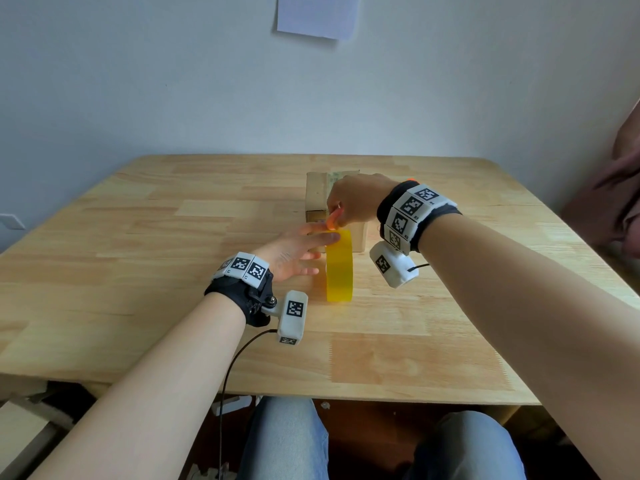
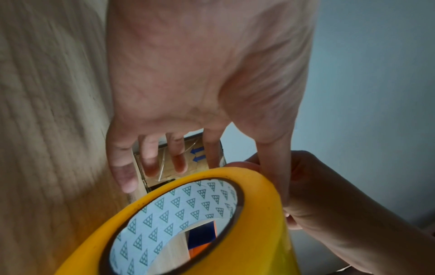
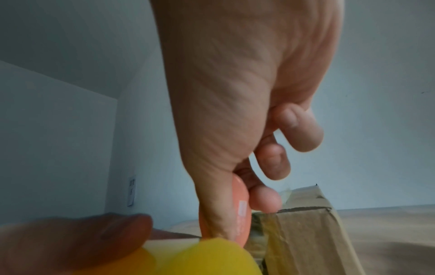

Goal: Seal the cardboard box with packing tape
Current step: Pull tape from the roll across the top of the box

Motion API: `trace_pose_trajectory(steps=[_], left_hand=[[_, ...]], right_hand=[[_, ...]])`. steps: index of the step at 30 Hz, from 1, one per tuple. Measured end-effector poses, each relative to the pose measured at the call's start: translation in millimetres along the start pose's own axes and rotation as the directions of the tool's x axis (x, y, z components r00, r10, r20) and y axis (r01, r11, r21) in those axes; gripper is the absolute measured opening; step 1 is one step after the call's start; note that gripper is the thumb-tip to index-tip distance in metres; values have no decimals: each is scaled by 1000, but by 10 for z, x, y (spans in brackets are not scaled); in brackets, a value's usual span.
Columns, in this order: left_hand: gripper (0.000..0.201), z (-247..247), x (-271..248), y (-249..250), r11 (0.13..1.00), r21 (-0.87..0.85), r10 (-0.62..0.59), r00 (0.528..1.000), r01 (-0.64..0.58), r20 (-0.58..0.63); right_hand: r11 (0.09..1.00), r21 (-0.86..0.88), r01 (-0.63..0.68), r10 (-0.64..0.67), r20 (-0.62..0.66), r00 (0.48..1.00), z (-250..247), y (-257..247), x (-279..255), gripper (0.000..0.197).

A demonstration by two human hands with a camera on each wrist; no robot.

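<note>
A yellow packing tape roll (image 1: pixel 339 268) (image 2: pixel 270 214) (image 3: pixel 204 258) stands on its edge on the wooden table (image 1: pixel 138 237), just in front of a small brown cardboard box (image 1: pixel 317 195) (image 2: pixel 164 167) (image 3: pixel 306 232). My left hand (image 1: pixel 294 251) (image 2: pixel 200 83) is at the roll's left side with fingers straight and spread, its thumb lying along the top of the roll. My right hand (image 1: pixel 353 202) (image 3: pixel 235 93) hovers over the roll's top, in front of the box, and pinches a small orange cutter (image 1: pixel 334 218) (image 3: pixel 240 208) between thumb and fingers, tip down at the roll.
The box's flaps lie shut, with old clear tape and blue arrows on it. A sheet of paper (image 1: pixel 317 15) hangs on the wall behind. Another person's arm (image 1: pixel 623 188) is at the right edge. My knees are under the table's near edge.
</note>
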State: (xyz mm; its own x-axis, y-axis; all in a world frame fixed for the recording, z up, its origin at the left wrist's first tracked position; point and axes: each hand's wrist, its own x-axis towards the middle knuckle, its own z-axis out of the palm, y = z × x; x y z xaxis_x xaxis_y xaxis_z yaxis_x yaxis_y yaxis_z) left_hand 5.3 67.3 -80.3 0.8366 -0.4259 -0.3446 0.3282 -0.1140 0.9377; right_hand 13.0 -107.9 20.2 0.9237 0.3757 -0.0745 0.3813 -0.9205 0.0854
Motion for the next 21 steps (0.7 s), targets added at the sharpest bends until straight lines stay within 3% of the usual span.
trace_pose_trajectory(steps=[5, 10, 15, 18, 21], left_hand=[[78, -2, 6, 14, 1000, 6, -7, 1000, 7, -11], [87, 20, 8, 9, 1000, 9, -12, 1000, 12, -22], [77, 29, -36, 40, 999, 35, -36, 999, 36, -17], [79, 38, -45, 51, 999, 36, -32, 999, 33, -14], [93, 55, -53, 52, 999, 40, -23, 1000, 23, -5]], right_hand=[[999, 33, -35, 36, -30, 999, 23, 62, -96, 18], [996, 51, -70, 71, -20, 997, 33, 134, -218, 22], [980, 49, -191, 191, 13, 982, 66, 269, -366, 29], [938, 179, -296, 291, 56, 955, 208, 444, -423, 30], [840, 367, -400, 368, 158, 916, 437, 661, -532, 30]])
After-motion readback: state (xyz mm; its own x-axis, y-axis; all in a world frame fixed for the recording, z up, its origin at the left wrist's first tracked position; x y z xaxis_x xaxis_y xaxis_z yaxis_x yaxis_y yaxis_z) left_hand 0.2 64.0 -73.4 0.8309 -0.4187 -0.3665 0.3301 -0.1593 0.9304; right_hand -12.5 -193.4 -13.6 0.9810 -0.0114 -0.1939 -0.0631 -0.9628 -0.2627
